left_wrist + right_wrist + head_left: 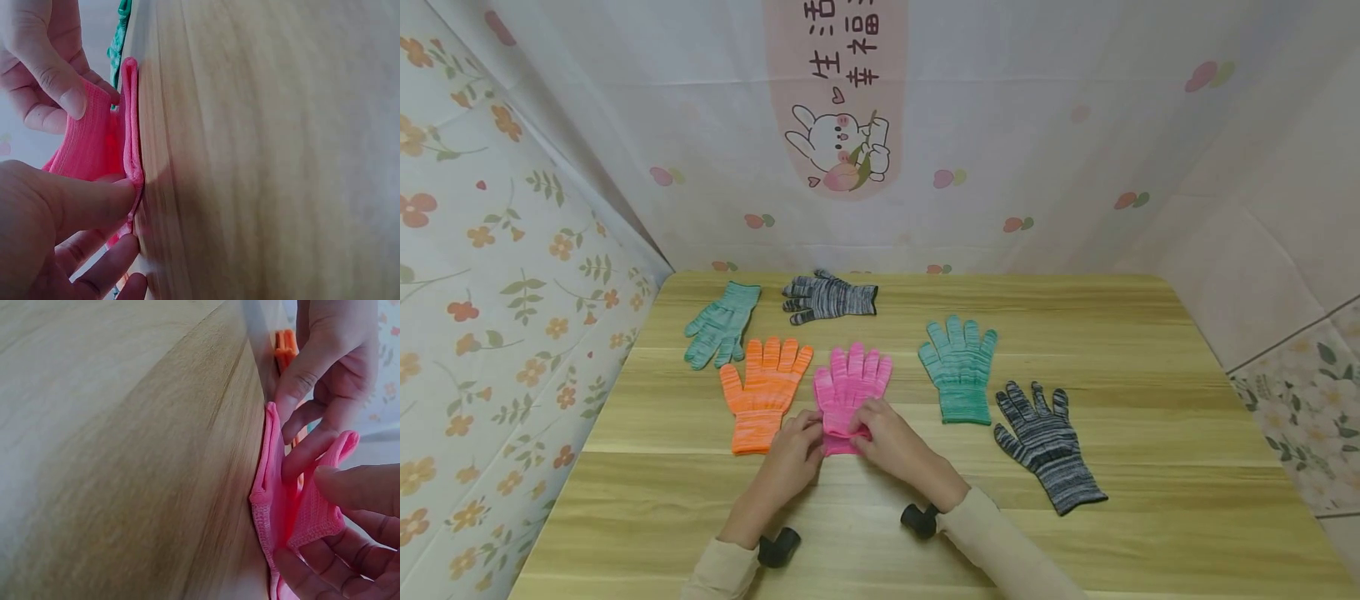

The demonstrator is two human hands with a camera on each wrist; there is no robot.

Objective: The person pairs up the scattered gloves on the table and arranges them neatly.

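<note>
- One upper pink glove [850,387] lies near the middle of the table [1187,433], its fingers pointing away from the person; under its lifted cuff shows a lower pink cuff [838,447], flat against the wood;
- the right hand [891,442] pinches the lifted cuff between thumb and fingers, holding it apart from the layer beneath;
- the left hand [797,450] has its fingers bent at the left side of the lower pink cuff, the thumb at its edge; whether it truly pinches the knit cannot be told;
- the step in hand looks like parting the two pink cuffs, perhaps ahead of a fold; no turned-over cuff shows yet;
- the next move, by judgement, calls for the left hand to steady the lower layer while the right hand opens the upper cuff wider; too hard a tug could drag both layers askew;
- the orange glove [763,396] lies just beside the left hand; a green glove [958,379] and a striped glove [1048,450] lie to the right; another green glove [724,323] and another striped glove [831,297] lie towards the back, all untouched.
</note>
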